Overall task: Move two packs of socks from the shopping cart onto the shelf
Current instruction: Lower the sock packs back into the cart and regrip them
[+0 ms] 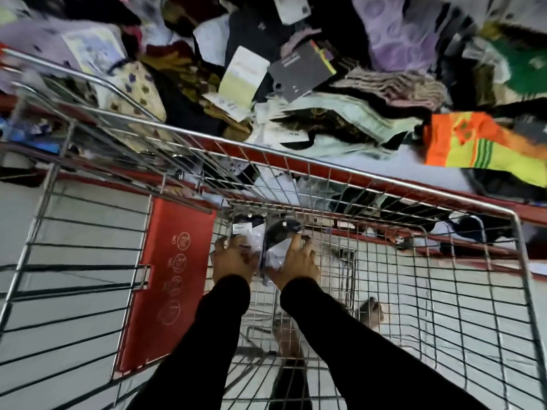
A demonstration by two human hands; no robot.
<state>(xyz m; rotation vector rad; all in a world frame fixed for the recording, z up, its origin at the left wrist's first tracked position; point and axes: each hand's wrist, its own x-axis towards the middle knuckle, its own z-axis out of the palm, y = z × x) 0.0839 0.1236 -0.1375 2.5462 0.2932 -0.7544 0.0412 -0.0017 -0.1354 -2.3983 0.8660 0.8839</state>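
Both hands, left hand (233, 258) and right hand (296, 261), have fingers clamped on sock packs (273, 242) deep in the cart (355, 173) (the shelf (325, 119) is up ahead).

Two hands down in one wire shopping cart (355, 176), left hand (233, 260) and right hand (297, 263), two sock packs (276, 241) under them, one red panel (168, 279), and one shelf (414, 179) heaped past counting.
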